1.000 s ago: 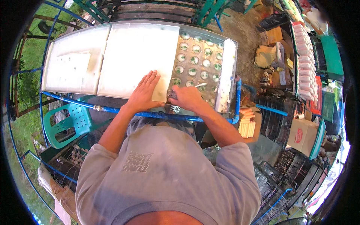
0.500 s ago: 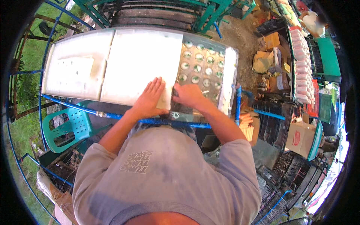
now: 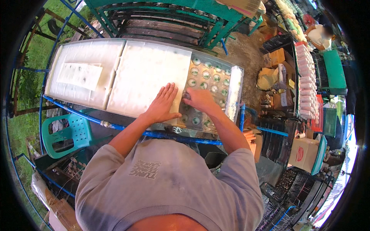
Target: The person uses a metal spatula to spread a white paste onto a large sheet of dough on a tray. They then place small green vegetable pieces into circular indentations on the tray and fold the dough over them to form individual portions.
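Observation:
My left hand (image 3: 163,104) lies flat with fingers stretched out on a white sheet-like panel (image 3: 148,73), close to its right edge. At that edge my right hand (image 3: 200,101) is closed, its fingers curled round a small dark thing that is mostly hidden. Under and beside the right hand is a clear-topped panel (image 3: 212,87) with rows of round holes showing white and green. A white strip (image 3: 234,92) runs along its right end. Left of the middle panel sits another white panel (image 3: 81,54), with a smaller white piece (image 3: 81,76) on top.
A blue pipe rail (image 3: 127,128) crosses between my body and the panels. At the left stands a turquoise plastic chair (image 3: 65,134). Green metal framing (image 3: 154,9) is beyond the panels. Cardboard boxes (image 3: 304,154) and stacked pale pieces (image 3: 306,81) are at the right; a person (image 3: 320,36) is far off.
Both hands have slid a little away from me along the white panel's edge. More round holes show below my right hand. The whole view has shifted slightly.

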Available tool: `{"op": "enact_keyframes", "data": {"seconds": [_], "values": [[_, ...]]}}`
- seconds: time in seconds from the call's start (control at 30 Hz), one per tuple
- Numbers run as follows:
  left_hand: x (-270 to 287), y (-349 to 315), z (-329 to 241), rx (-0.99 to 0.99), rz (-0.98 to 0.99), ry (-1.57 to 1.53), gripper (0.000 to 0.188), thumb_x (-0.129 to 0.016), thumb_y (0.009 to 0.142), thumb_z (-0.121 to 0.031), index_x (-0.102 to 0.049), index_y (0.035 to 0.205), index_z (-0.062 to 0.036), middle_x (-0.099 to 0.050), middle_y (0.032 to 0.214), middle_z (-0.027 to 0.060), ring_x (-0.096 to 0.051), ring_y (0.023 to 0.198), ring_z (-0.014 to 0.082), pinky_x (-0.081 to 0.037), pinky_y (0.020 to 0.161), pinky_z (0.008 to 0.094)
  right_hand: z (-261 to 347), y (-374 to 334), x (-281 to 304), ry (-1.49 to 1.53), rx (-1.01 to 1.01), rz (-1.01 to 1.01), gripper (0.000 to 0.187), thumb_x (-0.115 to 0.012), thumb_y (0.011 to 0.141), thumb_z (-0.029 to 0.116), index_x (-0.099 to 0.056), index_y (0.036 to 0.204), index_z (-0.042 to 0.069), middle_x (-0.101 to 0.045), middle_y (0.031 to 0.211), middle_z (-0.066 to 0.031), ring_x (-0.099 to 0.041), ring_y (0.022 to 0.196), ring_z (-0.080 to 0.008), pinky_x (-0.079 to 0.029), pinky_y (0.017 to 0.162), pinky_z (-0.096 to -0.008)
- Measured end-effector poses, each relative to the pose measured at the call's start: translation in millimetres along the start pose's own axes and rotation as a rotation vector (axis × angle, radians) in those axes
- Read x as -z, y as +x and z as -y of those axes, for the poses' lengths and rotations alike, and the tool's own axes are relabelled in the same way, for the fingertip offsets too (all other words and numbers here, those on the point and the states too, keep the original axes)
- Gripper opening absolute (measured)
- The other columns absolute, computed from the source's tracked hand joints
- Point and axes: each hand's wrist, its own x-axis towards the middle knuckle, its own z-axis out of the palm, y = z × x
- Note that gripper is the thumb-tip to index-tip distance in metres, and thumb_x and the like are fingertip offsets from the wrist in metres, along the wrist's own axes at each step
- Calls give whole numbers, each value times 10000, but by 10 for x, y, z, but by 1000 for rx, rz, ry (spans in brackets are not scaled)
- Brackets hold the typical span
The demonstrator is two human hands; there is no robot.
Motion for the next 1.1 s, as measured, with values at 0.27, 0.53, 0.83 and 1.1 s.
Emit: {"op": "enact_keyframes", "data": {"seconds": [0.27, 0.53, 0.83, 1.1], "values": [[38, 123, 195, -8, -34, -80, 1064, -721, 857, -568, -223, 1593, 17, -162, 1675, 250, -125, 1567, 390, -130, 1280, 473, -715, -399, 350, -4, -108, 115, 498, -658, 912, 543, -604, 1093, 83, -723, 885, -182, -706, 854, -397, -537, 735, -511], [97, 536, 215, -19, -106, -86, 989, -693, 882, -569, -293, 1564, 25, -210, 1657, 260, -162, 1558, 390, -150, 1277, 478, -323, 491, 236, -85, 30, 64, 501, -675, 891, 521, -603, 1117, 79, -720, 852, -186, -711, 832, -393, -546, 737, -519], [-39, 582, 178, 0, -110, 43, 992, -690, 859, -595, -304, 1581, -36, -225, 1665, 218, -143, 1561, 398, -100, 1275, 526, -1056, 109, 517, -108, -75, 107, 524, -658, 894, 576, -604, 1181, 141, -732, 934, -173, -712, 860, -391, -554, 734, -499], [42, 800, 255, 35, -113, 17, 982, -697, 874, -573, -287, 1592, -43, -183, 1682, 212, -100, 1574, 380, -84, 1279, 489, -649, 833, 401, -104, 49, 17, 518, -649, 896, 568, -616, 1161, 124, -736, 921, -172, -712, 865, -392, -551, 727, -509]]}}
